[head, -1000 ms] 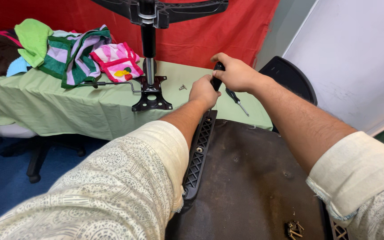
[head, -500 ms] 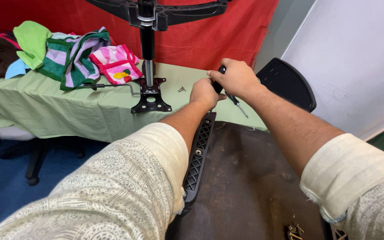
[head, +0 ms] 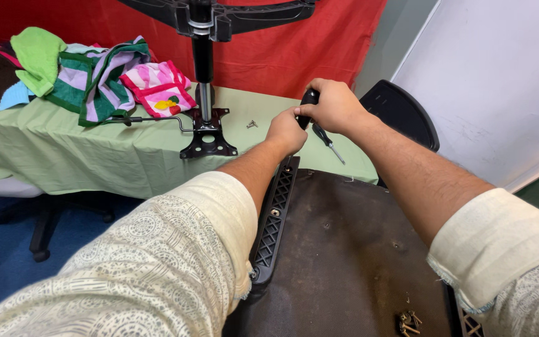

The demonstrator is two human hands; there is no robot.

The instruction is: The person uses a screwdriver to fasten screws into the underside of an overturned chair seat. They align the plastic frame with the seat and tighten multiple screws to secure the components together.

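Gripping the black-handled screwdriver with closed fingers, the right hand meets the curled left hand steadying it at the green-clothed bench's near edge.

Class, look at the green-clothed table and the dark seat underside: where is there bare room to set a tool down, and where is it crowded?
Free: the green tablecloth in front of the heap of coloured fabrics, left of the black metal chair mechanism; and the dark brown seat underside between the forearms. Crowded: around both hands, the left hand and right hand on the black-handled screwdriver.
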